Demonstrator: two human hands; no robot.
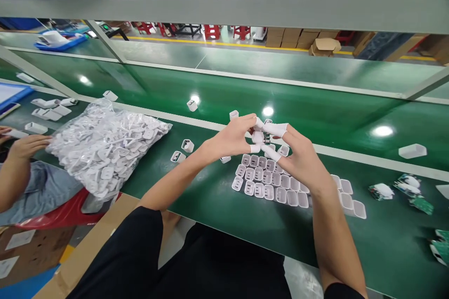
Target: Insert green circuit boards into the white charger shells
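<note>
My left hand [234,136] and my right hand [296,152] meet above the bench, with white finger covers on several fingertips. Between them the fingers pinch a small circuit board assembly [258,138] with a white block on it; part of it is hidden by the fingers. Just below stand rows of open white plastic housings [267,177], several with slots in the bottom. My right forearm hides part of these rows. Near my left forearm lie two loose white housings [187,145] with dark parts inside.
A clear bag of white plastic parts [112,145] lies on the green bench [206,201] at left, beside a co-worker's hand [30,145]. More circuit boards [409,184] lie at right. A shelf [224,9] spans overhead.
</note>
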